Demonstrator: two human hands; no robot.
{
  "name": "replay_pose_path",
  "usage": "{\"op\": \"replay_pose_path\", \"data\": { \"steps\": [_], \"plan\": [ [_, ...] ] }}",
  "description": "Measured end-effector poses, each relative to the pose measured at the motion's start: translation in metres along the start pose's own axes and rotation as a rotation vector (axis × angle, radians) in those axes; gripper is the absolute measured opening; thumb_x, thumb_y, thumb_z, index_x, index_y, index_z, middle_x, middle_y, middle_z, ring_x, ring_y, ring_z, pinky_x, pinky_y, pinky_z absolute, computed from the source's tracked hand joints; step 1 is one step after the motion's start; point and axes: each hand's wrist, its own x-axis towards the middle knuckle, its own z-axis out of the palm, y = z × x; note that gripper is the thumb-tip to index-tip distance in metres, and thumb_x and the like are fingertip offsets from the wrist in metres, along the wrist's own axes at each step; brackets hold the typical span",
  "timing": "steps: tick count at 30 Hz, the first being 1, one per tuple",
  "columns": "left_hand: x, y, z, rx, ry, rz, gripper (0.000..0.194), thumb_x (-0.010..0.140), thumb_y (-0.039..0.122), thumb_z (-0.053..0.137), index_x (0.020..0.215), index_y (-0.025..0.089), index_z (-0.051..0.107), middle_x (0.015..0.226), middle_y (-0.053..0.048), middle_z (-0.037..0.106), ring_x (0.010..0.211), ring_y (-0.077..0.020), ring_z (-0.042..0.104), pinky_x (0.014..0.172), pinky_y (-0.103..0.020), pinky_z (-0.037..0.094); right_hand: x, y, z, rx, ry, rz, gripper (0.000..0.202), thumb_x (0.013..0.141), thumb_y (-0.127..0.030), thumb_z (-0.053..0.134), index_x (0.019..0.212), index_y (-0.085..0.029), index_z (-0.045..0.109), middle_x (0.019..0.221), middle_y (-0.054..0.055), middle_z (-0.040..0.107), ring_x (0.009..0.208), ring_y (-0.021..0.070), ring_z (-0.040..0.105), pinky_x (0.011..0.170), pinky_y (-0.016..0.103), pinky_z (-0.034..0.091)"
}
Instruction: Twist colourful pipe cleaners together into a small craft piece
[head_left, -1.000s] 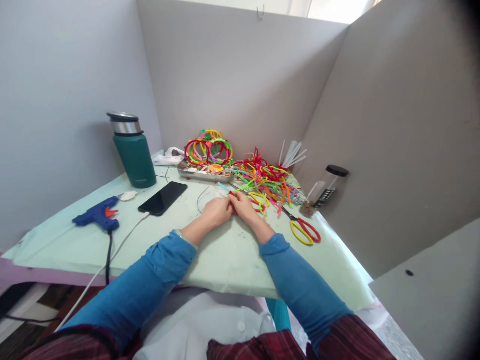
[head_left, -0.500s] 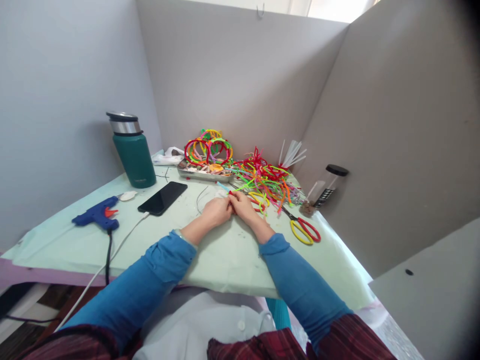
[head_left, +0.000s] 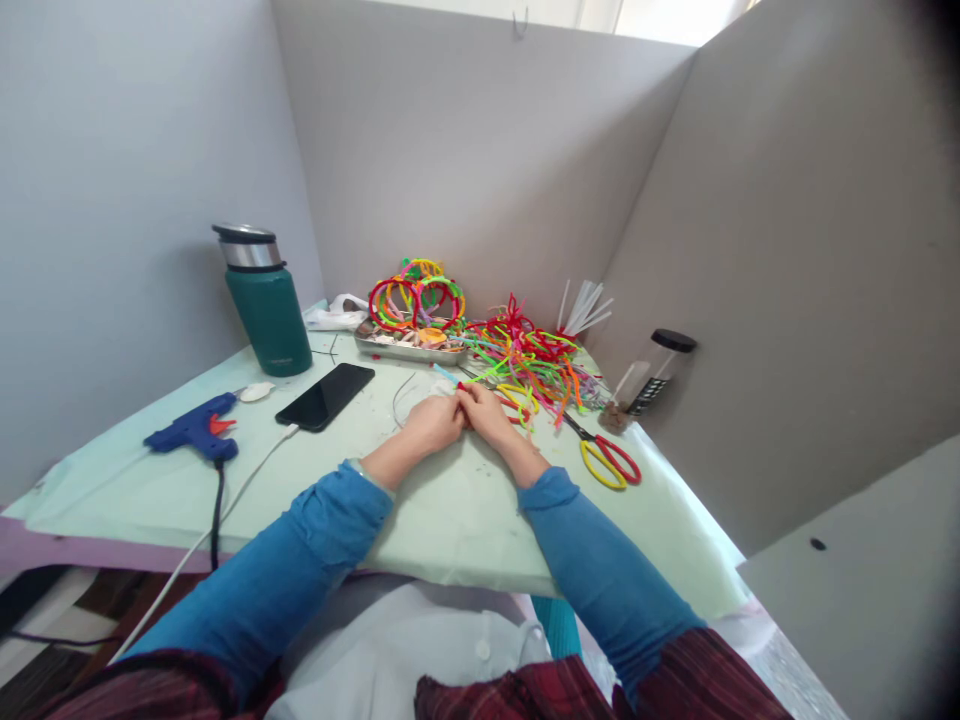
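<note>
Above the middle of the table my left hand (head_left: pixel 435 424) and my right hand (head_left: pixel 486 412) meet, fingers pinched together. A light blue pipe cleaner (head_left: pixel 445 374) sticks out past the fingertips, with a bit of red at its base; the rest is hidden by my fingers. Just beyond my right hand lies one pair of scissors (head_left: pixel 534 397) with yellow and red handles, partly covered by pipe cleaners. A second pair of scissors (head_left: pixel 611 466) rests farther right. Behind them spreads a tangled pile of coloured pipe cleaners (head_left: pixel 536 350).
A metal tray (head_left: pixel 409 353) at the back bears coloured pipe-cleaner rings (head_left: pixel 394 304). To the left are a green bottle (head_left: pixel 268 315), a phone (head_left: pixel 325 396) on a white cable and a blue glue gun (head_left: pixel 196 430). A clear black-lidded container (head_left: pixel 651 380) stands right, near white sticks (head_left: pixel 586 308).
Almost nothing differs. Both hands stay pinched together in the same place, and the tip of the light blue pipe cleaner has shifted very slightly.
</note>
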Motion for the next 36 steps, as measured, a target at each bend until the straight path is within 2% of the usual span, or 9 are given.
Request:
{"op": "replay_pose_path", "data": {
  "steps": [7,16,30,36],
  "plan": [
    [0.000,0.000,0.000,-0.006,0.001,-0.009,0.031,0.086,0.029,0.034,0.099,0.019,0.059,0.094,-0.010,0.067,0.087,-0.0208,0.062,0.074,-0.030,0.045,0.001,0.004,0.001,0.037,0.011,0.021,0.018,0.078,-0.029,0.048,0.081,-0.016,0.061,0.071,0.000,0.060,0.064,0.0128,0.054,0.059,0.023,0.041],
    [0.000,0.000,-0.002,-0.032,0.021,-0.025,0.033,0.085,0.031,0.033,0.097,0.019,0.062,0.090,-0.009,0.067,0.083,-0.0206,0.062,0.070,-0.029,0.044,-0.002,-0.001,0.001,0.209,-0.038,0.092,0.017,0.078,-0.032,0.049,0.082,-0.017,0.056,0.058,-0.003,0.053,0.044,0.0095,0.046,0.042,0.021,0.036],
    [-0.002,0.001,-0.005,-0.005,0.049,-0.032,0.035,0.084,0.034,0.034,0.095,0.021,0.064,0.087,-0.008,0.067,0.080,-0.0210,0.061,0.069,-0.029,0.043,-0.005,-0.008,-0.001,0.311,-0.037,0.108,0.014,0.080,-0.031,0.049,0.078,-0.018,0.052,0.047,-0.007,0.046,0.037,0.0085,0.041,0.037,0.020,0.032],
    [-0.002,0.002,-0.003,-0.007,0.028,-0.033,0.035,0.085,0.034,0.033,0.096,0.019,0.063,0.089,-0.010,0.067,0.082,-0.0213,0.062,0.071,-0.029,0.044,-0.003,-0.005,0.000,0.286,-0.030,0.098,0.015,0.079,-0.032,0.051,0.079,-0.017,0.053,0.052,-0.006,0.049,0.040,0.0084,0.043,0.040,0.021,0.034]
  ]
}}
